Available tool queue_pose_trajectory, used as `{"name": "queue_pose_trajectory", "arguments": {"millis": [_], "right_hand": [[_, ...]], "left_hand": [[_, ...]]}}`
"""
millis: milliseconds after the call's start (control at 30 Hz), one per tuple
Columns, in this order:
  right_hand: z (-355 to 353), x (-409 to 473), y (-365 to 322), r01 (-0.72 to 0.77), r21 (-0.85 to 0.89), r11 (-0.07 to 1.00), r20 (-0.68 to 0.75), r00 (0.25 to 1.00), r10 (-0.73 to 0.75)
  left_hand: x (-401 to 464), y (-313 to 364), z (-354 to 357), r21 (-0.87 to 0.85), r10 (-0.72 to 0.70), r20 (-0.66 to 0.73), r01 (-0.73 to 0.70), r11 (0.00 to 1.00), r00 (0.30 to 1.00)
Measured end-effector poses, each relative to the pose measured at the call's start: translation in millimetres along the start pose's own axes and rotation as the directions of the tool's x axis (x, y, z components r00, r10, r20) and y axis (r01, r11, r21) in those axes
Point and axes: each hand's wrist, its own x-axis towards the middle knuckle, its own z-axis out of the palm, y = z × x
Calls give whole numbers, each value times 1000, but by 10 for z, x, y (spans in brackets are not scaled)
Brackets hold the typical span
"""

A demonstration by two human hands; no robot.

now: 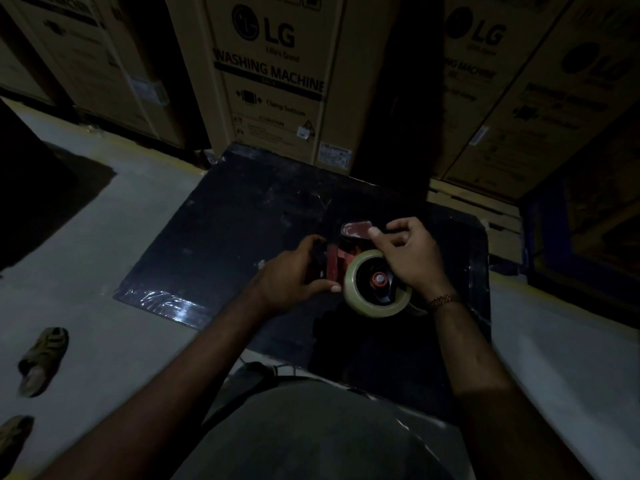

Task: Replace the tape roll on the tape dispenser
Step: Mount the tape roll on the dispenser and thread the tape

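A red and black tape dispenser (337,263) is held above a dark wrapped surface (225,237). A pale roll of tape (353,289) sits on the dispenser's black hub with a red centre. My left hand (294,275) grips the dispenser's body on the left side, thumb touching the roll's edge. My right hand (412,258) rests over the roll's upper right, with its fingertips on the red flap (356,229) at the dispenser's front. Whether a tape end is pinched there is too dark to tell.
Tall cardboard washing-machine boxes (273,81) stand close behind the surface, with more at the left and right. Pale concrete floor (104,237) lies to the left, with two shoes (43,358) on it. A wooden pallet (474,209) shows at the right.
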Motion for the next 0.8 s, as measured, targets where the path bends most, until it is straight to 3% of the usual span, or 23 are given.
{"name": "queue_pose_trajectory", "arguments": {"millis": [100, 267, 433, 800], "right_hand": [[-36, -96, -91, 15, -137, 990, -146, 989, -35], [171, -265, -133, 8, -321, 947, -99, 994, -42], [500, -398, -122, -21, -534, 845, -217, 970, -113], [685, -374, -125, 82, -485, 871, -181, 965, -191]], "left_hand": [[16, -29, 25, 92, -10, -44, 14, 996, 999], [-18, 3, 101, 295, -1, -147, 45, 954, 989], [2, -18, 141, 326, -37, -201, 103, 940, 979], [-13, 28, 55, 301, -115, -203, 174, 938, 972]]}}
